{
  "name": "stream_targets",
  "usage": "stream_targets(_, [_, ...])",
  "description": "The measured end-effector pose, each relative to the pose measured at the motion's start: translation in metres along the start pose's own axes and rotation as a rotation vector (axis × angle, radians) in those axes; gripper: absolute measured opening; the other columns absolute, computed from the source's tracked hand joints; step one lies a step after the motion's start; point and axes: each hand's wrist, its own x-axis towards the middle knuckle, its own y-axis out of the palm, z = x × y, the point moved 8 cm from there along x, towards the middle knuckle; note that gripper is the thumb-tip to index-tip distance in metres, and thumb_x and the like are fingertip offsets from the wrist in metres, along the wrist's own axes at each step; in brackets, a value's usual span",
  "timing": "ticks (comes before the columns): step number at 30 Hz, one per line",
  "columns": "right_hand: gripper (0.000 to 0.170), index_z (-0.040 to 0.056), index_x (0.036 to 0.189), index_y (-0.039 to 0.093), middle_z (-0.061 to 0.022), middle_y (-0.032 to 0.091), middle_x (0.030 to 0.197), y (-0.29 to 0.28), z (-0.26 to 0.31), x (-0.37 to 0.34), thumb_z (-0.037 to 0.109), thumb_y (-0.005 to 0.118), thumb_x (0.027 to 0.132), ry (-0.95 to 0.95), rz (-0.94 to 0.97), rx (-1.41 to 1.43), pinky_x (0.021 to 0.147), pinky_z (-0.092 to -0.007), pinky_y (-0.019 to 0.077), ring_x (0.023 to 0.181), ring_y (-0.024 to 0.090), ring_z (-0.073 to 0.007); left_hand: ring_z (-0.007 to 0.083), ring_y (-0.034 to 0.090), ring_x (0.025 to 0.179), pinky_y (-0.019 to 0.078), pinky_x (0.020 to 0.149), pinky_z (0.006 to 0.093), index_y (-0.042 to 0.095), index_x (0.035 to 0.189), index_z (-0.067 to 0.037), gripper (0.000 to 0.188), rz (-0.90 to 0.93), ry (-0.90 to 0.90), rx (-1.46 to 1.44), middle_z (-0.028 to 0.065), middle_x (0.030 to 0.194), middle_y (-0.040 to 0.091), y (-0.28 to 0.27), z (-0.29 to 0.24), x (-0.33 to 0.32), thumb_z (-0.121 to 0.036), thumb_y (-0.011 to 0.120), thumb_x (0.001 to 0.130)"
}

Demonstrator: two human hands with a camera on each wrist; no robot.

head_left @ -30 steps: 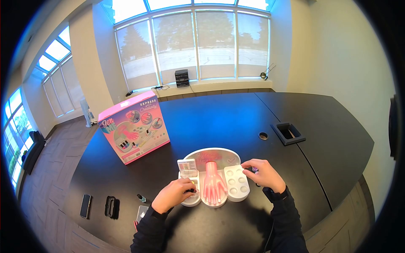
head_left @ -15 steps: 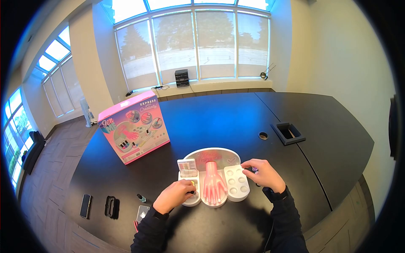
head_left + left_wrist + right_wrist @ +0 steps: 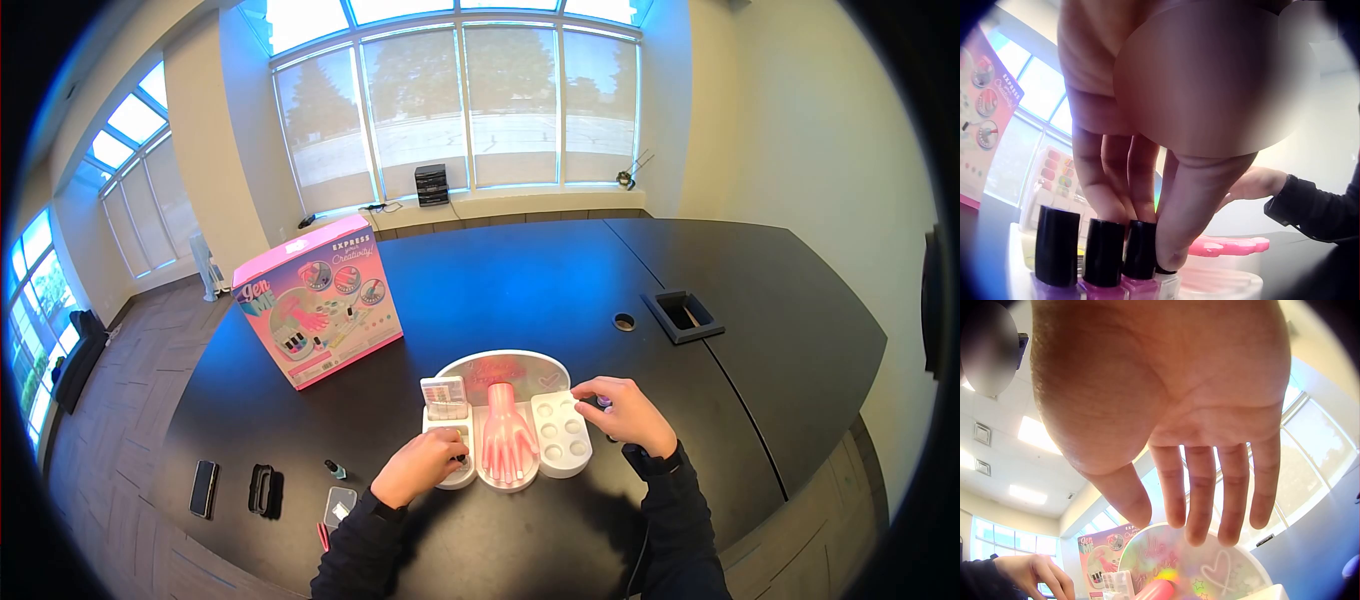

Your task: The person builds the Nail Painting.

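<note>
A white toy manicure stand (image 3: 555, 372) bears a pink model hand (image 3: 508, 440) in its middle. My left hand (image 3: 418, 468) reaches into the stand's left tray. In the left wrist view, its thumb and fingers pinch down at the black cap of a clear nail polish bottle (image 3: 1169, 289), mostly hidden by the thumb. Alongside in a row stand a purple bottle (image 3: 1057, 247), a magenta bottle (image 3: 1105, 253) and a pink bottle (image 3: 1140, 250), all black-capped. My right hand (image 3: 630, 415) holds nothing, its fingertips right at the far edge of the right tray (image 3: 562, 437) with round wells.
A pink toy box (image 3: 325, 310) stands at the back left. Leftward lie a dark phone-like slab (image 3: 203, 489), a black case (image 3: 265, 492), a teal polish bottle (image 3: 335, 469) and a small clear box (image 3: 340, 503). A palette (image 3: 444, 397) stands upright behind the left tray.
My left hand has shifted slightly to the right and down within the left tray, uncovering more of the small clear box. My right hand has stayed in place.
</note>
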Motion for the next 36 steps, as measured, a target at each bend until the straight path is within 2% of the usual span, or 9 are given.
stream_targets(16, [0.025, 0.003, 0.116, 0.079, -0.0162, 0.08, 0.108, 0.0014, 0.0007, -0.0004, 0.019, 0.077, 0.096, 0.011, 0.006, -0.012, 0.088, -0.0405, 0.0605, 0.095, 0.077, -0.0321, 0.0401, 0.071, 0.099, 0.0588, 0.086, 0.0494, 0.074, 0.111, -0.001, 0.027, -0.026, 0.026, -0.017, 0.0164, 0.102, 0.071, 0.0035, 0.0037, 0.0015, -0.008, 0.078, 0.086])
stream_targets(36, [0.026, 0.0014, 0.116, 0.079, -0.0173, 0.08, 0.11, 0.0035, 0.0038, -0.0004, 0.02, 0.075, 0.098, -0.005, 0.012, -0.022, 0.09, -0.0405, 0.0602, 0.097, 0.077, -0.0322, 0.0384, 0.071, 0.1, 0.0585, 0.087, 0.0485, 0.075, 0.11, -0.004, 0.027, -0.033, 0.06, 0.056, 0.0146, 0.103, 0.071, 0.0034, 0.0033, 0.0035, -0.011, 0.079, 0.084])
